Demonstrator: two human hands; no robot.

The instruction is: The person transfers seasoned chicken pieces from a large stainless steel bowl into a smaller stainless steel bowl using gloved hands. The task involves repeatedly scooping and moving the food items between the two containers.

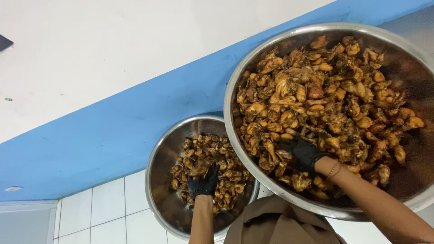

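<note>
Brown cloth (pixel 275 223) at 6 o'clock sits closest to us, our own garment between our 2 forearms. Our right hand (pixel 304 153), in a black glove, is sunk into the heap of browned chicken pieces (pixel 325 95) in the large steel bowl (pixel 253 58); its fingers curl down among the pieces, though we cannot tell whether they have closed on 1. Most of that heap lies toward 12 and 1 o'clock from the hand. Our left hand (pixel 204 180), also gloved, pinches 1 piece (pixel 200 168) between its fingertips just above the smaller heap (pixel 217 156) in the small steel bowl (pixel 165 158), which lies at 9 o'clock from the large one, the rims overlapping. A blue band (pixel 113 131) crosses the white surface behind, with white tiles (pixel 108 208) at 7 o'clock.
</note>
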